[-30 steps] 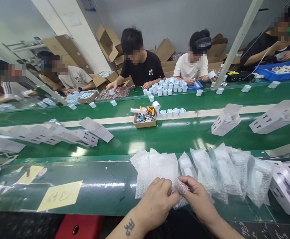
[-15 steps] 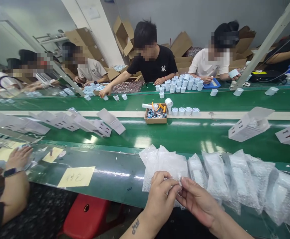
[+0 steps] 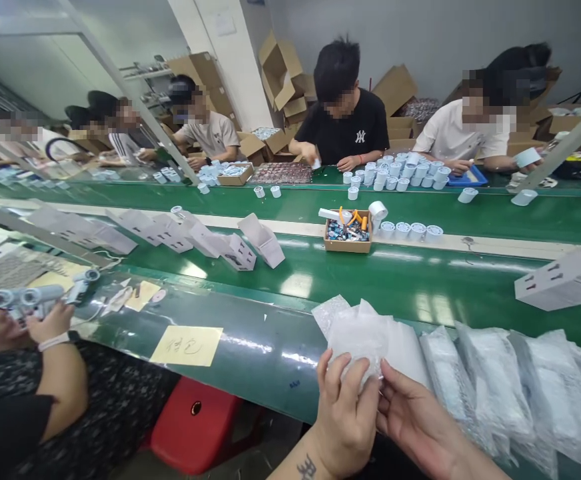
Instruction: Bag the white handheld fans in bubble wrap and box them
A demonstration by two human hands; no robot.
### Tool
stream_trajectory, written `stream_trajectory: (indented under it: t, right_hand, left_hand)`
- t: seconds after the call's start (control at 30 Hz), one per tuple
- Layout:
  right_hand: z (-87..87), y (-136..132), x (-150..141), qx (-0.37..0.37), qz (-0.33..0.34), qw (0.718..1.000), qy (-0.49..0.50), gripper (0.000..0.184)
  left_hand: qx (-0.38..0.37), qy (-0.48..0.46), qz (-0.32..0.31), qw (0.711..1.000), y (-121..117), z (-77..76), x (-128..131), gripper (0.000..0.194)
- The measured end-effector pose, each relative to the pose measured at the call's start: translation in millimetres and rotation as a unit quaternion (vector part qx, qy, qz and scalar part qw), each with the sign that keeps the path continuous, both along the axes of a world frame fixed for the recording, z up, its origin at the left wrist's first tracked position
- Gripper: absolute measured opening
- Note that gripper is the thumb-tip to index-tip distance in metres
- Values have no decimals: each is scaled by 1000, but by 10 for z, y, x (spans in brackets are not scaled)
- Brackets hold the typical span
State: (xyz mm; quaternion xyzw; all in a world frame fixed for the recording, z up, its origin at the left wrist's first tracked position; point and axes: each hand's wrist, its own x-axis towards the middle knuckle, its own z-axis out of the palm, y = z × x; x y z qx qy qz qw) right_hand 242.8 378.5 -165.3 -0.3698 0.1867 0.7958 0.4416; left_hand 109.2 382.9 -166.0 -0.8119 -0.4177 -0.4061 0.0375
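Note:
My left hand (image 3: 348,413) curls its fingers over a translucent bubble-wrap bag (image 3: 370,367) near the front edge of the bench. From the right, my right hand (image 3: 413,407) pinches the same bag between thumb and fingers, close to the left fingertips. Part of the bag is hidden behind both hands. Just beyond lies a loose stack of flat bubble-wrap bags (image 3: 333,313). To the right, several filled bubble-wrap bags (image 3: 495,380) lean side by side, with pale items inside.
A green conveyor (image 3: 400,280) carries white boxes (image 3: 262,241). On the middle strip stands a small carton (image 3: 348,245) of parts and orange-handled pliers. A yellow note (image 3: 187,345) lies left. A co-worker at left handles white cameras (image 3: 43,295); a red stool (image 3: 195,427) stands between us.
The view has swung left. My left fingers have spread over the bag, where both hands pinched together before. The co-worker across has drawn an arm back; the left neighbour now holds white cameras.

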Motion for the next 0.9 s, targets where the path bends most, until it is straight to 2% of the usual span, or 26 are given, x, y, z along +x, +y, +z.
stream_trajectory:
  t: [0.13,0.27,0.33,0.43,0.6,0.7,0.8,0.87,0.9]
  right_hand:
    - [63,85,-236,-43,13,999,-23,9]
    - [119,163,-422,-67,28,995,-72,9]
    - [144,200,-496,-63,39,993,-93,9]
    - [189,250,-595,-66,65,989,-117,10]
    - [277,306,-743,-82,117,974,-177,13]
    - [297,318,-832,-72,125,971,-192,12]
    - [281,313,-911,-58,135,971,-191,11]
    - [263,308,-934,-38,137,972,-187,11]
    - [257,310,-929,-24,130,973,-188,14]
  left_hand:
    - [12,-31,-30,999,85,-80,-301,24]
    - [-103,-49,-13,993,220,-23,-532,19]
    - [-124,-22,-23,992,272,22,-637,23]
    - [-115,21,-52,992,331,74,-797,29]
    - [-65,67,-90,992,417,143,-1015,21]
    - [-91,73,-94,989,405,203,-1081,19]
    - [-127,8,-103,987,331,237,-1158,22]
    - [-172,-80,-107,976,304,176,-1288,20]
    - [-209,-141,-84,964,313,102,-1398,16]
